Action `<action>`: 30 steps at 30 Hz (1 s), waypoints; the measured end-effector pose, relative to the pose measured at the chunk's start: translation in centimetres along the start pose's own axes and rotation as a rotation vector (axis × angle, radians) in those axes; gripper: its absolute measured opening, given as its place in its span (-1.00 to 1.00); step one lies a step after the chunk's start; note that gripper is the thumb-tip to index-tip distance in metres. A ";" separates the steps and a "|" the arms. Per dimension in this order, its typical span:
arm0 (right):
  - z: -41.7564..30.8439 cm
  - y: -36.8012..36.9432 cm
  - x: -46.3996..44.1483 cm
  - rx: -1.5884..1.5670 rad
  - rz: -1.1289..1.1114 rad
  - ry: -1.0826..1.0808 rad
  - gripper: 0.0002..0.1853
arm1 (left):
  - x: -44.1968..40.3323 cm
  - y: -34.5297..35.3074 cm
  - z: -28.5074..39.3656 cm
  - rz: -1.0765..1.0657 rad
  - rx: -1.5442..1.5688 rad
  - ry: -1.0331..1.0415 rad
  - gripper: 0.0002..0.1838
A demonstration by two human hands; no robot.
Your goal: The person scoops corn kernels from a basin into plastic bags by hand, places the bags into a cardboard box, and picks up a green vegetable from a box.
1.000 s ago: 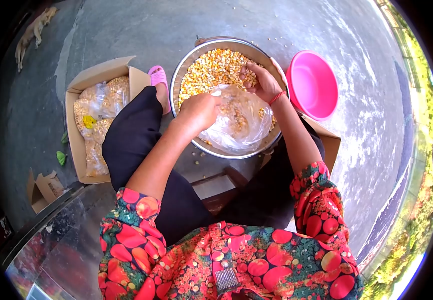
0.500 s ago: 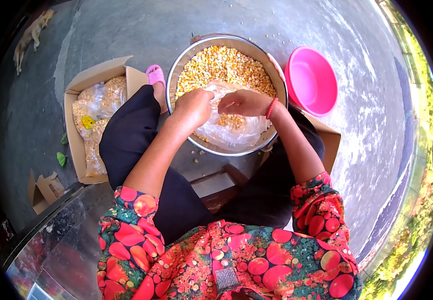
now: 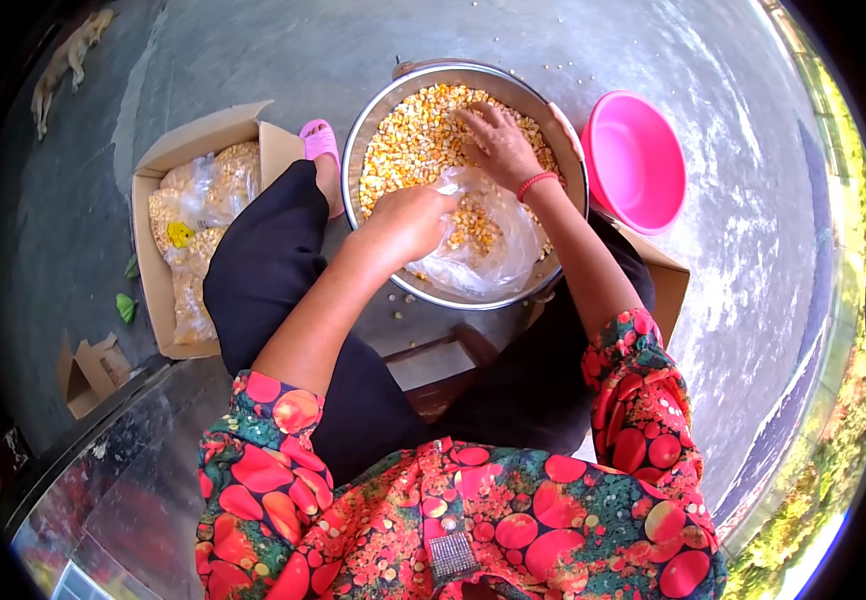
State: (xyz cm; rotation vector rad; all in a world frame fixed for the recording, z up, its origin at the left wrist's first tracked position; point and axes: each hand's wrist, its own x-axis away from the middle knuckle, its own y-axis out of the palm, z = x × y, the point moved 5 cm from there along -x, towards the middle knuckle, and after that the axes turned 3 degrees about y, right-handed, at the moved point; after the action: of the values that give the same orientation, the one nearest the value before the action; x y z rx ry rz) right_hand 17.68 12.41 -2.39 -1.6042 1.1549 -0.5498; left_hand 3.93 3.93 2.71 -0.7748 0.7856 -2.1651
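Between my knees stands a wide metal pot (image 3: pixel 355 150) holding loose corn kernels (image 3: pixel 415 135). My left hand (image 3: pixel 408 222) is closed on the rim of a clear plastic bag (image 3: pixel 498 268), which lies in the near part of the pot with its mouth open. Some kernels show inside the bag. My right hand (image 3: pixel 501 148), with a red bracelet at the wrist, reaches over the loose kernels beyond the bag. Its fingers are spread and touch or nearly touch the corn; I see nothing held in them.
A pink basin (image 3: pixel 638 165) sits right of the pot. On the left, a cardboard box (image 3: pixel 153 290) holds filled bags of corn (image 3: pixel 193 265). A smaller carton (image 3: pixel 93 375) lies lower left. Scattered kernels dot the floor, and a dog (image 3: pixel 68 62) lies at the far left.
My right hand has moved from above the bag's mouth out to the loose corn, and its fingers have spread. The bag's mouth shows more openly; my left hand still grips its rim.
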 end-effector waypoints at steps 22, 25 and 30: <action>-2.5 -5.7 0.8 -1.662 -0.479 0.627 -0.77 | -0.4 -0.2 -0.5 0.021 -0.068 -0.027 -0.75; -4.8 -6.1 1.5 -1.434 -0.668 0.503 -0.78 | -0.3 -0.5 -0.4 0.071 -0.070 -0.032 -0.76; -6.9 -3.3 4.7 -0.764 -1.015 0.223 -0.75 | -0.4 -1.1 -0.4 0.097 -0.080 -0.078 -0.71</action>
State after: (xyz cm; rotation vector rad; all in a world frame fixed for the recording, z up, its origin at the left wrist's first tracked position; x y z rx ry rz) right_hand 15.49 5.05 2.13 -2.8662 0.6337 -1.0145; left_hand 3.46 4.93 3.14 -0.8398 0.8558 -2.0158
